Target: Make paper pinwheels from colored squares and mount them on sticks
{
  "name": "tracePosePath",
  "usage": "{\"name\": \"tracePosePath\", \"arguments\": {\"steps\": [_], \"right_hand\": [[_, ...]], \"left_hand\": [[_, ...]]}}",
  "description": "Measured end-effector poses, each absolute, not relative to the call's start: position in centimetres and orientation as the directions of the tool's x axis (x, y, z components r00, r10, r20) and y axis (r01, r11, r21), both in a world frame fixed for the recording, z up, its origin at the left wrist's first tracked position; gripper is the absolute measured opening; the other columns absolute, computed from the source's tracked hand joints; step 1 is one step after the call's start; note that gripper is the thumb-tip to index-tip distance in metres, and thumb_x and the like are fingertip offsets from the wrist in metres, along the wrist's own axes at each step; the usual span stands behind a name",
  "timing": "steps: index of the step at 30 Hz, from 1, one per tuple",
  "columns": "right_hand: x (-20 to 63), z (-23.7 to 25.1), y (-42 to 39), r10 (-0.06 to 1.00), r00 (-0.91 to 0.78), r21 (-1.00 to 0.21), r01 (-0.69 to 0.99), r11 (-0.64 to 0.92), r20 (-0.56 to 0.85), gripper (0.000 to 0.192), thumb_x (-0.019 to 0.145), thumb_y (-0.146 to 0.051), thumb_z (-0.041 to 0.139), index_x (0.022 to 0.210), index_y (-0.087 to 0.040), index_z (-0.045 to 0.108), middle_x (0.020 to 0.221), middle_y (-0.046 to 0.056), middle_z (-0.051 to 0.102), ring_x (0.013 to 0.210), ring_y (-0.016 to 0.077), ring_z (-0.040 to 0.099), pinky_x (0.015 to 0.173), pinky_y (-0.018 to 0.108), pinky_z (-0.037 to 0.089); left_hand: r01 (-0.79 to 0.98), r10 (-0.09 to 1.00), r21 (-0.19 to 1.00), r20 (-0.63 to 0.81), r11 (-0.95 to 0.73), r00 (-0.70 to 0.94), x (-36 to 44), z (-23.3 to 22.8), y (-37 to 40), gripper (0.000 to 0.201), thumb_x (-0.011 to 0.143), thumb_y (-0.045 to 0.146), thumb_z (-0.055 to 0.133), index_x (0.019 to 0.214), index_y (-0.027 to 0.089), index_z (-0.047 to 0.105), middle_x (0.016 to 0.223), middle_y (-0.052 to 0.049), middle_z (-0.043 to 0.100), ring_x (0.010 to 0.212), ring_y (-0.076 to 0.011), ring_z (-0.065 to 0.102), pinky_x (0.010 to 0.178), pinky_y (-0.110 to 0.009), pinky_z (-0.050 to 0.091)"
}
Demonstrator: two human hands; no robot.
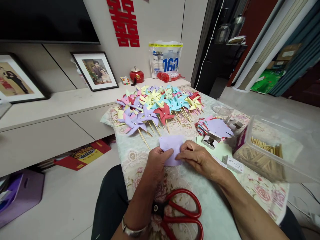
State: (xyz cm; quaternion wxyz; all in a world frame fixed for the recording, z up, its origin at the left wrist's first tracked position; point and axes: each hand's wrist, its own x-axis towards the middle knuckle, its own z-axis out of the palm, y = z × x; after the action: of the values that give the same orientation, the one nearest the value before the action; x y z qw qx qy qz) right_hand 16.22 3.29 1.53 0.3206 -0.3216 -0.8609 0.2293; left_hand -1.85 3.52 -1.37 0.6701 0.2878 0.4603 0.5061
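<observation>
A square of purple paper (172,142) is held up above the flowered tablecloth between both hands. My left hand (160,158) grips its left side, thumb across the front. My right hand (196,155) pinches the lower right edge with thumb and forefinger. Large red-handled scissors (183,213) lie on the cloth near my left forearm, their blades hidden beneath it. Behind the paper lies a crowd of paper pinwheels (163,113) on sticks, in purple, red, yellow, blue and pink. To the right is a stack of cut paper sheets (218,127), purple on top.
An open small box of dark fasteners (210,141) and a white box (233,164) sit on light green paper right of my right hand. A clear plastic bin (265,166) of short wooden sticks stands at the table's right edge. Behind the pinwheels is a cabinet (62,103) with picture frames.
</observation>
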Motion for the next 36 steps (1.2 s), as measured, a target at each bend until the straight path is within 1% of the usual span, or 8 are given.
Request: {"name": "tracePosePath", "arguments": {"steps": [4,7,10,16,21,29,33,36], "right_hand": [[16.1,1.6,3.3,0.712,-0.618,-0.615,0.43,0.662,0.334,0.027,0.098,-0.017,0.051,0.104,-0.024,0.075,0.087,0.005,0.059,0.084,0.018,0.056,0.071,0.028,0.045],[16.0,1.3,3.5,0.738,-0.605,-0.67,0.417,0.614,0.298,0.023,0.098,-0.019,0.051,0.1,-0.021,0.073,0.088,0.006,0.06,0.085,0.0185,0.057,0.073,0.029,0.045],[15.7,1.0,3.5,0.78,-0.567,-0.734,0.405,0.545,0.266,0.016,0.097,-0.021,0.055,0.091,-0.021,0.07,0.085,0.004,0.062,0.082,0.0179,0.058,0.072,0.029,0.045],[15.1,0.8,3.1,0.896,-0.417,-0.84,0.423,0.34,0.153,0.014,0.088,-0.024,0.066,0.075,-0.02,0.066,0.074,-0.001,0.054,0.068,0.0143,0.052,0.061,0.026,0.039],[14.8,0.9,2.9,0.944,-0.329,-0.922,0.354,0.157,0.035,0.012,0.081,-0.026,0.068,0.072,-0.018,0.065,0.07,-0.003,0.051,0.059,0.0115,0.045,0.055,0.024,0.035],[14.2,0.6,2.9,0.977,-0.212,-0.934,0.353,0.054,-0.024,0.011,0.076,-0.026,0.065,0.069,-0.019,0.062,0.061,-0.005,0.048,0.056,0.0114,0.042,0.053,0.024,0.033],[14.1,0.4,3.0,0.986,-0.165,-0.933,0.358,0.03,-0.031,0.012,0.076,-0.027,0.065,0.067,-0.02,0.062,0.061,-0.004,0.053,0.057,0.0121,0.045,0.054,0.025,0.034],[14.0,0.2,3.0,0.988,-0.147,-0.936,0.353,-0.001,-0.057,0.012,0.075,-0.028,0.065,0.067,-0.02,0.061,0.058,-0.004,0.053,0.053,0.0118,0.043,0.051,0.024,0.033]], "left_hand": [[-0.367,0.952,0.882,-0.304,0.296,0.038,-1.8,-1.6,3.4,0.024,0.06,0.026,0.08,0.078,0.012,0.075,0.066,-0.002,0.072,0.058,-0.0148,0.06,0.06,-0.026,0.046],[-0.341,0.953,0.895,-0.302,0.287,0.01,-1.7,-1.7,3.4,0.023,0.06,0.026,0.08,0.077,0.012,0.075,0.064,-0.001,0.072,0.056,-0.0147,0.059,0.057,-0.026,0.045],[-0.327,0.954,0.901,-0.301,0.285,0.005,-1.7,-1.9,3.5,0.022,0.06,0.026,0.08,0.076,0.012,0.075,0.064,-0.002,0.072,0.054,-0.0151,0.059,0.055,-0.026,0.044],[-0.33,0.956,0.901,-0.294,0.283,0.017,-1.6,-2.0,3.5,0.021,0.06,0.027,0.08,0.075,0.013,0.074,0.059,-0.001,0.07,0.053,-0.0148,0.058,0.054,-0.025,0.043],[-0.335,0.954,0.897,-0.3,0.287,0.015,-1.5,-1.9,3.5,0.018,0.059,0.025,0.08,0.071,0.013,0.074,0.059,-0.001,0.07,0.051,-0.0133,0.056,0.053,-0.024,0.041],[-0.361,0.951,0.884,-0.308,0.298,0.03,-1.5,-1.8,3.3,0.021,0.061,0.027,0.08,0.078,0.014,0.077,0.062,-0.001,0.071,0.057,-0.0162,0.061,0.058,-0.026,0.047],[-0.384,0.948,0.873,-0.316,0.3,0.022,-1.4,-1.7,3.2,0.02,0.061,0.026,0.08,0.078,0.015,0.078,0.065,-0.001,0.072,0.06,-0.0172,0.063,0.06,-0.026,0.047],[-0.409,0.95,0.863,-0.309,0.297,0.037,-1.4,-1.7,3.2,0.023,0.061,0.026,0.081,0.081,0.014,0.078,0.067,-0.002,0.073,0.062,-0.0177,0.064,0.062,-0.027,0.049]]}}
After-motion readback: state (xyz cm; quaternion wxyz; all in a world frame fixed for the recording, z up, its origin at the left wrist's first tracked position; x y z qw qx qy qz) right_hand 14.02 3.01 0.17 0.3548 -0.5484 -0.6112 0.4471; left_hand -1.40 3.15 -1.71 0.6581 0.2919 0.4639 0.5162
